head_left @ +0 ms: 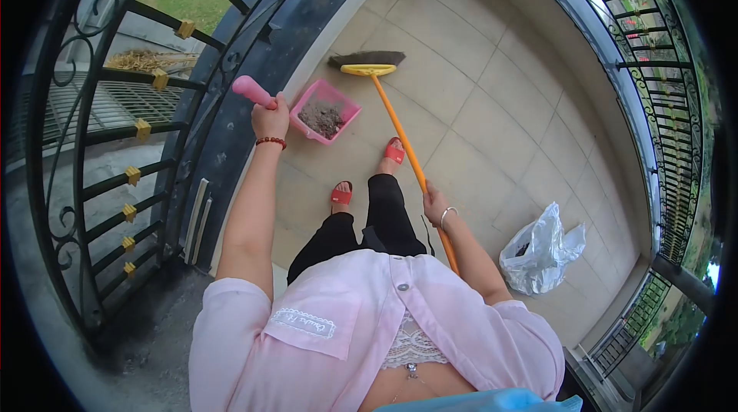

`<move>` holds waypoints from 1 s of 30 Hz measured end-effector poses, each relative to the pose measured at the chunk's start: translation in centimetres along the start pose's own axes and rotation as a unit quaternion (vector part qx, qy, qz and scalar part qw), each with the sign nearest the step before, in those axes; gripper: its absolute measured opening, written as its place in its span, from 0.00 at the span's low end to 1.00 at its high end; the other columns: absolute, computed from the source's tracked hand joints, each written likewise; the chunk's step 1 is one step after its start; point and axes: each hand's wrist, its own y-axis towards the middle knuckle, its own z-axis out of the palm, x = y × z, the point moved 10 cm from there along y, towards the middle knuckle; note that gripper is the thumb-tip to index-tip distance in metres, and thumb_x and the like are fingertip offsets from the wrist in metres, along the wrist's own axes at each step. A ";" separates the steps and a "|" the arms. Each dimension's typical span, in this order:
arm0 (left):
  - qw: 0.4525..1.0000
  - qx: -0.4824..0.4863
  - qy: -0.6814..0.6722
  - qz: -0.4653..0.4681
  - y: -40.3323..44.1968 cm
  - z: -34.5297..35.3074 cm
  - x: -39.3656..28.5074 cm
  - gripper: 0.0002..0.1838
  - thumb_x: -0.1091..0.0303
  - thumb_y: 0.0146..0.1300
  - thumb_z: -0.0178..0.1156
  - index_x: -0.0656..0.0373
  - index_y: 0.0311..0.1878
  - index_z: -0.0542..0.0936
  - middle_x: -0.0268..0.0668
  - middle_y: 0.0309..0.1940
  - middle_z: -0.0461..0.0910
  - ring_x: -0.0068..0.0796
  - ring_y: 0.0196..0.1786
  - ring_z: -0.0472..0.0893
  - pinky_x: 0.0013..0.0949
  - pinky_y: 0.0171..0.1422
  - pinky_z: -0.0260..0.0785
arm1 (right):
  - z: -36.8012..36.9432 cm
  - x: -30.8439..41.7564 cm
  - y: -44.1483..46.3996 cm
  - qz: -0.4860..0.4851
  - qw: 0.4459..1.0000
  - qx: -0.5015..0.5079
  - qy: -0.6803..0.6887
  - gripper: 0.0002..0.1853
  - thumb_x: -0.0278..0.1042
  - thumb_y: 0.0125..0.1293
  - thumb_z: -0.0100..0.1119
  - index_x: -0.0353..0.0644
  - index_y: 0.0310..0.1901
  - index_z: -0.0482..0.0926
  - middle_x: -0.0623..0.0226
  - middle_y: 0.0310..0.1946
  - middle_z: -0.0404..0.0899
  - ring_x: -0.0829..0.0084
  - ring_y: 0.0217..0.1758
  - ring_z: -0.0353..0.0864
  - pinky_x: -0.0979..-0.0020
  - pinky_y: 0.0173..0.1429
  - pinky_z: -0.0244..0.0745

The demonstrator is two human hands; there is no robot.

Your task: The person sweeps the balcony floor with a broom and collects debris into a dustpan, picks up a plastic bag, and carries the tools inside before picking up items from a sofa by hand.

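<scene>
My left hand [270,120] is closed round the pink handle [252,91] of a dustpan, just left of its pink pan [350,109], which holds a heap of grey debris [321,118]. Wrapped round the orange pole of a broom [400,124] is my right hand [435,203]. The broom's yellow head, with dark bristles, lies on the tiles beyond the pan, up and to its right. The lower end of the pole passes beside my right forearm.
A silvery plastic bag [542,250] stands on the tiled floor [492,143] at the right. Black metal railings [127,135] with gold fittings run along the left, and more railings [653,66] line the right. My feet in red sandals [342,195] are near the pan.
</scene>
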 end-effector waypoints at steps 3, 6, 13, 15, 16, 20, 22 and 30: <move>0.999 0.027 0.015 -0.030 0.8 0.6 2.0 0.20 0.54 0.58 0.60 0.65 0.26 0.82 0.54 0.26 0.81 0.55 0.38 0.82 0.49 0.46 0.74 | 5.2 -3.5 -9.7 -0.100 0.994 -0.013 -0.030 0.26 0.32 0.69 0.48 0.50 0.69 0.63 0.60 0.19 0.73 0.72 0.21 0.72 0.69 0.30 0.69; 0.999 0.030 0.018 -0.028 0.3 0.0 2.3 0.20 0.53 0.58 0.60 0.65 0.26 0.82 0.55 0.26 0.81 0.55 0.39 0.82 0.49 0.47 0.73 | 7.5 -5.0 -16.3 -0.067 0.997 0.010 -0.023 0.27 0.32 0.68 0.48 0.48 0.69 0.60 0.45 0.26 0.78 0.49 0.29 0.80 0.58 0.38 0.75; 0.996 0.074 -0.028 0.029 -1.9 -2.4 0.1 0.16 0.59 0.61 0.61 0.63 0.28 0.84 0.45 0.26 0.84 0.43 0.33 0.84 0.39 0.44 0.74 | 0.1 -6.1 -12.8 0.078 0.986 -0.116 0.087 0.24 0.38 0.73 0.39 0.59 0.70 0.59 0.71 0.13 0.65 0.76 0.09 0.68 0.70 0.14 0.69; 0.995 0.087 -0.034 0.024 -2.4 -2.5 0.3 0.16 0.59 0.61 0.60 0.63 0.27 0.84 0.44 0.26 0.84 0.41 0.33 0.84 0.38 0.45 0.74 | -4.2 -8.3 -8.2 0.079 0.977 -0.167 0.111 0.25 0.37 0.73 0.38 0.54 0.71 0.58 0.68 0.15 0.68 0.73 0.09 0.68 0.70 0.13 0.70; 0.995 0.088 -0.040 0.011 -2.6 -2.5 0.6 0.16 0.59 0.62 0.60 0.63 0.27 0.84 0.43 0.26 0.84 0.39 0.33 0.84 0.38 0.45 0.74 | -6.1 -9.8 -5.7 0.089 0.971 -0.184 0.125 0.24 0.37 0.73 0.38 0.53 0.70 0.59 0.68 0.15 0.67 0.73 0.09 0.68 0.70 0.13 0.70; 0.994 0.107 -0.025 -0.014 -3.7 -2.1 0.9 0.17 0.59 0.62 0.60 0.63 0.26 0.84 0.43 0.26 0.84 0.39 0.34 0.84 0.38 0.46 0.73 | -8.9 -12.7 -0.9 0.105 0.959 -0.202 0.171 0.11 0.35 0.73 0.38 0.40 0.48 0.67 0.64 0.16 0.69 0.68 0.10 0.71 0.66 0.14 0.71; 0.994 0.096 0.013 0.053 -4.2 -1.9 -0.3 0.17 0.58 0.62 0.60 0.63 0.27 0.85 0.43 0.26 0.84 0.39 0.34 0.84 0.38 0.45 0.73 | -6.5 -12.0 -1.8 0.095 0.962 -0.178 0.182 0.08 0.34 0.72 0.38 0.40 0.40 0.63 0.65 0.15 0.67 0.69 0.10 0.71 0.66 0.13 0.70; 0.995 0.083 0.033 0.034 -2.7 -1.7 -0.2 0.18 0.57 0.61 0.58 0.61 0.24 0.84 0.45 0.22 0.82 0.45 0.32 0.84 0.42 0.43 0.74 | 13.9 -6.9 -16.2 -0.020 0.990 -0.040 0.135 0.25 0.35 0.72 0.44 0.50 0.70 0.61 0.67 0.16 0.70 0.77 0.14 0.68 0.71 0.21 0.69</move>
